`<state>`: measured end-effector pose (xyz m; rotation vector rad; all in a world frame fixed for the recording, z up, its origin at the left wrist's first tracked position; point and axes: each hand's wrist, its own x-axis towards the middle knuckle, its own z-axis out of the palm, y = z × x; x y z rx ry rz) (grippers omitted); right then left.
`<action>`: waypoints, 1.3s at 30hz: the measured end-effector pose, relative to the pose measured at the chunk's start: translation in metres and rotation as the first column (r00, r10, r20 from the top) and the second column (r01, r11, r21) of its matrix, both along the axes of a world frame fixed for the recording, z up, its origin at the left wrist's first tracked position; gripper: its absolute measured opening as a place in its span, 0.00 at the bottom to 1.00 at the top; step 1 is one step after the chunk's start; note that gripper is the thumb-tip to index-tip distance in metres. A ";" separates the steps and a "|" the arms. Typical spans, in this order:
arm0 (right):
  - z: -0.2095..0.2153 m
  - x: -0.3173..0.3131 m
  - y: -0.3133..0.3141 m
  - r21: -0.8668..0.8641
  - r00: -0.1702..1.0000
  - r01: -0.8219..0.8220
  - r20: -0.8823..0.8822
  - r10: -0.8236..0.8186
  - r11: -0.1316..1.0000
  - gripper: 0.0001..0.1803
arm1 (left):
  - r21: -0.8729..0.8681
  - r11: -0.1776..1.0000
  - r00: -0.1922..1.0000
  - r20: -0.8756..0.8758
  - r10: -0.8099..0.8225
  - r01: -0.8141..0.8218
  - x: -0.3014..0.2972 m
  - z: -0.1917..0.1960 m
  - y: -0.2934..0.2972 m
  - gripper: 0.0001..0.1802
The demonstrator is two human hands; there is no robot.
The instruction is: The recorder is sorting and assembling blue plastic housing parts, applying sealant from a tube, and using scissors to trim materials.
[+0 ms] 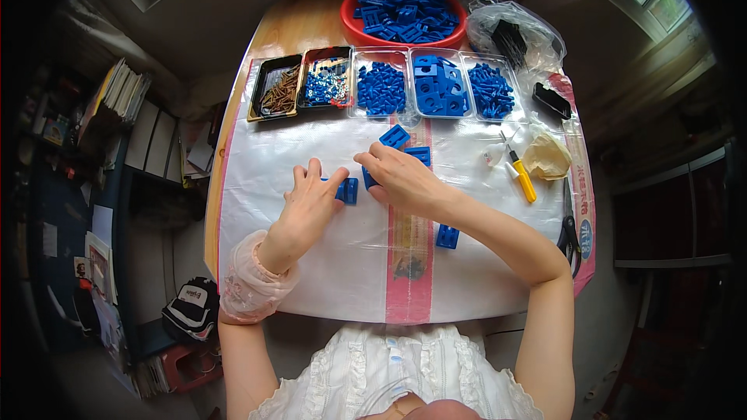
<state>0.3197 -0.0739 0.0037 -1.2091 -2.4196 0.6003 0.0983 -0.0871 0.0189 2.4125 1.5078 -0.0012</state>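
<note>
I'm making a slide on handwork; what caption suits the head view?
Left hand and right hand among blue blocks, with five trays and a red basin beyond.

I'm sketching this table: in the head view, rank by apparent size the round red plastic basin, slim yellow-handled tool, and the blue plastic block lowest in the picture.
1. Round red plastic basin, largest though farthest away
2. Slim yellow-handled tool
3. Blue plastic block lowest in the picture

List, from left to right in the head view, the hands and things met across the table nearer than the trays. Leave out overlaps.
Left hand → right hand → lone blue block → yellow tool → scissors.
</note>
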 end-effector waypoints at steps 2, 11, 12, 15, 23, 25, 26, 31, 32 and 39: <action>0.007 0.005 -0.008 -0.056 1.000 0.011 -0.028 -0.013 0.998 0.33 | 0.001 1.000 1.000 0.023 0.014 -0.014 -0.003 -0.004 0.004 0.31; 0.004 0.017 -0.018 -0.062 0.999 0.001 0.032 0.001 0.998 0.36 | 0.010 1.000 1.000 -0.002 0.011 -0.011 -0.001 -0.002 0.006 0.29; 0.007 0.020 -0.019 -0.119 1.000 -0.007 0.001 0.008 0.993 0.36 | 0.013 1.000 1.000 -0.004 0.010 -0.010 -0.002 -0.003 0.005 0.29; 0.009 0.028 -0.021 -0.219 0.993 -0.041 -0.118 0.015 0.975 0.36 | 0.016 1.000 1.000 -0.017 0.017 -0.017 -0.001 -0.002 0.004 0.29; -0.002 0.025 -0.022 -0.217 0.986 0.044 -0.147 -0.077 0.975 0.35 | 0.047 0.999 1.000 0.005 0.024 -0.024 0.002 -0.003 0.003 0.28; -0.004 0.014 -0.021 -0.127 0.988 0.074 -0.122 -0.089 0.989 0.35 | 0.081 0.996 0.999 0.036 0.028 -0.031 0.006 -0.005 0.004 0.28; -0.005 0.008 -0.020 -0.082 0.989 0.088 -0.110 -0.097 0.993 0.35 | 0.083 0.996 0.999 0.045 0.023 -0.027 0.007 -0.007 0.005 0.28; -0.015 -0.009 -0.012 0.019 0.977 0.152 -0.153 -0.147 0.988 0.31 | 0.078 0.996 0.996 0.076 0.042 -0.048 0.011 -0.010 0.017 0.27; -0.015 -0.011 -0.012 0.030 0.979 0.152 -0.143 -0.146 0.988 0.31 | 0.084 0.994 0.995 0.080 0.058 -0.065 0.012 -0.011 0.019 0.27; -0.026 -0.020 0.005 0.185 0.989 0.115 -0.110 -0.096 0.976 0.25 | 0.084 0.992 0.994 0.066 0.086 -0.092 0.011 -0.017 0.039 0.27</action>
